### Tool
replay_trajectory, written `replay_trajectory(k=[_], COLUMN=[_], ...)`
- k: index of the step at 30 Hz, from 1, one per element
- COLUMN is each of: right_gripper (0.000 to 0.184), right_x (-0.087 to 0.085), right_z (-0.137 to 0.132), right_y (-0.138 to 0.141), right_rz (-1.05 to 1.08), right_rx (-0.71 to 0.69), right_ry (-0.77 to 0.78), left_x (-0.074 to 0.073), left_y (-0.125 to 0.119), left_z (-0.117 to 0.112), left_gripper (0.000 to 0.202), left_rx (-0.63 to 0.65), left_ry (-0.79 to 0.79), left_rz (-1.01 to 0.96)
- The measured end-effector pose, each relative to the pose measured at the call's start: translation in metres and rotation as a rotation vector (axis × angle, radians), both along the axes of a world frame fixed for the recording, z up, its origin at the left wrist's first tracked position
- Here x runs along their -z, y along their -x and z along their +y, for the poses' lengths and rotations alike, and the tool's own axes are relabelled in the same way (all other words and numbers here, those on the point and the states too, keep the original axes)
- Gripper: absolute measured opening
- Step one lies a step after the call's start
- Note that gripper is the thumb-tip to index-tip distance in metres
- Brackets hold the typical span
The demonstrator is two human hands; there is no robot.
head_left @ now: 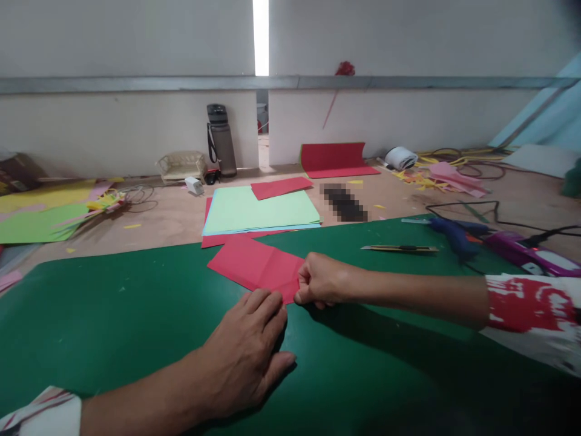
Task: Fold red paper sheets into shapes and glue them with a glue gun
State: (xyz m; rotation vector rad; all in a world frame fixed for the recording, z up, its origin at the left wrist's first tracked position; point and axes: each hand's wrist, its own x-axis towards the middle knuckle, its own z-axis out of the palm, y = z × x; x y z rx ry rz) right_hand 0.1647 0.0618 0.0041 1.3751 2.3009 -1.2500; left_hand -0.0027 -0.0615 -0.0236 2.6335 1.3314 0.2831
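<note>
A creased piece of red paper (pixel 254 263) lies on the green cutting mat (pixel 136 315). My right hand (pixel 324 280) pinches its right end, fingers curled and thumb pressed against the edge. At the paper's near edge rests my left hand (pixel 254 345), palm down with the fingers stretched out and the thumb apart. Its fingertips touch the paper. Beyond the red paper is a stack of light green sheets (pixel 263 209), with blue and red sheets showing under it and a red strip (pixel 281 187) on top.
A utility knife (pixel 399 249) lies on the mat's right side, near a blue glue gun (pixel 456 239) and a purple device (pixel 521 251) with a cord. Toward the wall stand a grey bottle (pixel 223 142) and folded red card (pixel 336 160). Yellow and green sheets (pixel 40 221) lie left.
</note>
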Motion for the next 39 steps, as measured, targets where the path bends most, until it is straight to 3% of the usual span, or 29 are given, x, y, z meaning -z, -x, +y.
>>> replay_trajectory(k=[16,19,23,26,31,33,35,37,39], right_gripper=[0.017,0.014,0.020,0.018,0.009,0.009,0.009,0.011,0.014], right_x=[-0.001,-0.013,-0.026,-0.019,-0.002,0.000,0.000,0.002,0.004], right_z=[0.022,0.019,0.003,-0.004,0.000,0.002,0.003,0.003,0.002], right_y=[-0.045,-0.051,-0.043,-0.028,-0.016,-0.018,-0.021,-0.024,-0.027], right_rz=[-0.046,-0.024,0.173,0.203,0.087,0.087,0.112,0.171,0.238], right_rx=[0.133,0.041,-0.198,-0.295,-0.281,-0.274,-0.271,-0.278,-0.288], right_ry=[0.015,-0.089,-0.433,-0.449,-0.453,-0.437,-0.410,-0.394,-0.392], left_x=[-0.001,-0.002,-0.003,-0.002,-0.006,-0.014,-0.023,-0.030,-0.031], left_y=[0.002,0.002,0.002,0.001,0.000,-0.002,-0.004,-0.006,-0.006], left_z=[-0.002,0.000,0.005,0.007,0.011,0.017,0.026,0.035,0.042], left_gripper=[0.039,0.038,0.034,0.031,0.022,0.021,0.016,0.011,0.010], left_rx=[0.001,0.003,0.014,0.004,-0.096,-0.253,-0.394,-0.393,-0.324], left_ry=[-0.021,-0.022,-0.023,-0.046,-0.138,-0.092,0.060,0.197,0.214], left_rz=[-0.010,-0.028,-0.043,-0.059,-0.148,-0.200,-0.183,-0.082,0.053])
